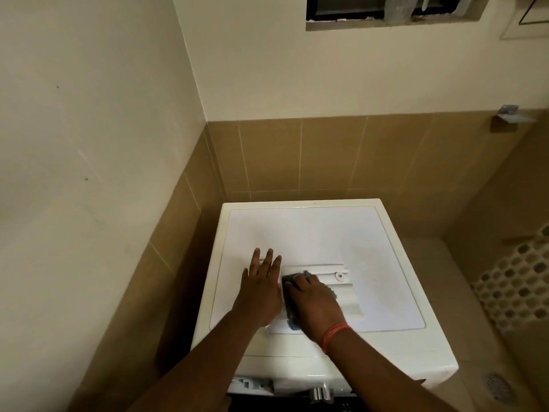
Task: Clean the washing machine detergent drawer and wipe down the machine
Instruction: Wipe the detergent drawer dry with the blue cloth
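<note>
Left hand [261, 285] flat, fingers straight, pressing the detergent drawer [335, 288], which lies on top of the washing machine [386, 263]. Right hand [315, 304] just beside it, fingers curled on a grey cloth [289, 276] against the drawer. Red band [332, 334] on right wrist. Machine sits in a tiled corner.

A home bathroom or laundry corner: a white washing machine [312, 233] stands against tan wall tiles [326, 156] below cream plaster, with a small high window [386, 10], a floor drain [499, 388] and a perforated laundry basket [520, 281] at right.
</note>
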A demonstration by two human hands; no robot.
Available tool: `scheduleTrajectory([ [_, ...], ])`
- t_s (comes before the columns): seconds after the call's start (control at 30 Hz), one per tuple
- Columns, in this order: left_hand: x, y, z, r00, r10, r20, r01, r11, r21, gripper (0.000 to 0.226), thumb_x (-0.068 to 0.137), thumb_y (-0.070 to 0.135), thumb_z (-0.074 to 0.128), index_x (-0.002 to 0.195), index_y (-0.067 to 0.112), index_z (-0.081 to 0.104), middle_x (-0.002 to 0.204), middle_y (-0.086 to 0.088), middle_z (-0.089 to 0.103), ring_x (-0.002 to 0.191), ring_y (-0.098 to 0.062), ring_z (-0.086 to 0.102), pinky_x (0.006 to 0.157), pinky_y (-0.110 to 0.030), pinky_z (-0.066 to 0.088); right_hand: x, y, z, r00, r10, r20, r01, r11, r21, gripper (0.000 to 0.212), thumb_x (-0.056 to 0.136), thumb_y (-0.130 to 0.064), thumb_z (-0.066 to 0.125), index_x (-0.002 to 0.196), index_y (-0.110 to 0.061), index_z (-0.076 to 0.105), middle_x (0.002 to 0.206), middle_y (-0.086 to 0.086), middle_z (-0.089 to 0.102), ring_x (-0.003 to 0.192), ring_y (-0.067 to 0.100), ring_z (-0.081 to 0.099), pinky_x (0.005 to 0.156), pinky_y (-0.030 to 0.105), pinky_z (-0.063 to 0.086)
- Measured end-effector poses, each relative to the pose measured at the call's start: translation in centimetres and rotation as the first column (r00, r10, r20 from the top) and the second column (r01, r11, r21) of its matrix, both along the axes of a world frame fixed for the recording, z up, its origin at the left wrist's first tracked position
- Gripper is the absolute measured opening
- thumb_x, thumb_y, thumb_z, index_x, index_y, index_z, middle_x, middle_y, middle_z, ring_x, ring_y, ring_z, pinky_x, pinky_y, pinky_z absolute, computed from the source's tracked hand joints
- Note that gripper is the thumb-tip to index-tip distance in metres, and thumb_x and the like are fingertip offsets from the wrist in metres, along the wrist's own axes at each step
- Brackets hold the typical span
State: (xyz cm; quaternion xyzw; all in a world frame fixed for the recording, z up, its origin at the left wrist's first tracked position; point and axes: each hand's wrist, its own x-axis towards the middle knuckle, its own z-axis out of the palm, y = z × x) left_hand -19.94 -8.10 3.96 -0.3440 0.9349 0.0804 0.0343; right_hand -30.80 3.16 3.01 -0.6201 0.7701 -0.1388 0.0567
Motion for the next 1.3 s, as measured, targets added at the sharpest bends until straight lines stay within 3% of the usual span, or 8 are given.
scheduleTrajectory([
  [0.2, 0.3, -0.2, -0.1, 1.000, -0.019, 0.009, 0.019, 1.000, -0.023, 0.070, 0.102, 0.037, 0.039, 0.157, 0.023, -0.002, 0.164, -0.004, -0.014, 0.150, -0.030, -0.015, 0.122, -0.050, 0.015, -3.3, 2.7, -0.7, 0.997, 0.002, -0.076, -0.002, 1.000, -0.004, 0.076, 0.048, -0.030, 0.083, 0.120, -0.019, 0.062, 0.111, 0.000, 0.062, 0.097, 0.024, 0.060, 0.079, 0.033, 0.053],
  [0.4, 0.1, -0.2, -0.3, 0.999, -0.026, -0.019, 0.025, 1.000, -0.017, 0.069, 0.101, 0.033, 0.039, 0.157, 0.022, 0.000, 0.165, -0.005, -0.010, 0.150, -0.032, -0.015, 0.121, -0.051, 0.017, -2.3, 2.6, -0.5, 0.991, -0.086, -0.098, 0.085, 0.996, -0.018, 0.061, 0.059, -0.026, 0.077, 0.118, -0.019, 0.062, 0.110, 0.001, 0.062, 0.099, 0.026, 0.058, 0.084, 0.037, 0.051],
  [0.53, 0.4, -0.7, -0.4, 1.000, -0.028, 0.002, 0.028, 1.000, -0.009, 0.072, 0.101, 0.033, 0.043, 0.157, 0.022, -0.002, 0.165, -0.005, -0.011, 0.149, -0.033, -0.017, 0.121, -0.051, 0.016, 1.2, -0.3, -0.3, 0.998, 0.032, -0.055, -0.037, 0.996, -0.087, 0.052, 0.063, -0.015, 0.074, 0.113, -0.019, 0.062, 0.106, -0.001, 0.062, 0.094, 0.022, 0.054, 0.082, 0.033, 0.049],
  [0.63, 0.8, -1.5, -0.5, 0.999, -0.040, 0.023, 0.040, 0.999, -0.022, 0.071, 0.102, 0.035, 0.041, 0.157, 0.022, -0.002, 0.164, -0.006, -0.012, 0.149, -0.032, -0.017, 0.121, -0.051, 0.014, 0.7, -0.4, -0.7, 0.996, 0.090, 0.004, -0.090, 0.995, -0.054, 0.068, 0.064, -0.030, 0.082, 0.126, -0.019, 0.056, 0.119, -0.002, 0.059, 0.105, 0.020, 0.052, 0.090, 0.034, 0.050],
  [0.73, 0.9, -1.6, -0.3, 0.998, -0.058, 0.000, 0.058, 0.998, -0.034, 0.071, 0.102, 0.033, 0.041, 0.157, 0.021, -0.003, 0.165, -0.006, -0.012, 0.149, -0.033, -0.017, 0.123, -0.046, 0.008, -1.8, 1.0, -1.0, 0.980, 0.195, -0.046, -0.195, 0.981, -0.010, 0.078, 0.067, -0.026, 0.081, 0.137, -0.019, 0.050, 0.130, 0.002, 0.055, 0.111, 0.024, 0.054, 0.093, 0.033, 0.049],
  [0.97, 0.8, -1.5, -0.1, 0.996, -0.085, 0.020, 0.086, 0.994, -0.065, 0.066, 0.104, 0.032, 0.035, 0.157, 0.019, -0.003, 0.163, -0.009, -0.015, 0.147, -0.035, -0.022, 0.120, -0.044, -0.007, -2.0, 0.7, -1.0, 0.992, 0.076, -0.100, -0.080, 0.996, -0.038, 0.080, 0.048, -0.023, 0.090, 0.122, -0.011, 0.063, 0.110, 0.006, 0.064, 0.095, 0.025, 0.059, 0.082, 0.035, 0.055],
  [1.1, 0.6, -1.5, 0.0, 0.998, -0.050, -0.028, 0.051, 0.998, 0.024, 0.067, 0.104, 0.028, 0.037, 0.157, 0.021, -0.003, 0.164, -0.005, -0.016, 0.147, -0.031, -0.025, 0.121, -0.041, -0.002, 0.9, -1.4, -1.6, 0.994, 0.090, -0.060, -0.094, 0.994, -0.054, 0.060, 0.065, -0.024, 0.079, 0.121, -0.013, 0.060, 0.111, 0.002, 0.058, 0.099, 0.021, 0.050, 0.085, 0.034, 0.050],
  [1.3, 1.0, -1.6, 0.2, 0.996, -0.081, -0.032, 0.081, 0.997, -0.003, 0.066, 0.104, 0.030, 0.036, 0.157, 0.018, -0.002, 0.164, -0.005, -0.015, 0.147, -0.030, -0.025, 0.120, -0.040, -0.006, -2.1, 1.1, -1.4, 0.995, 0.008, -0.097, -0.006, 1.000, 0.023, 0.085, 0.055, -0.046, 0.077, 0.132, -0.018, 0.053, 0.118, -0.001, 0.057, 0.100, 0.022, 0.052, 0.082, 0.033, 0.047],
])
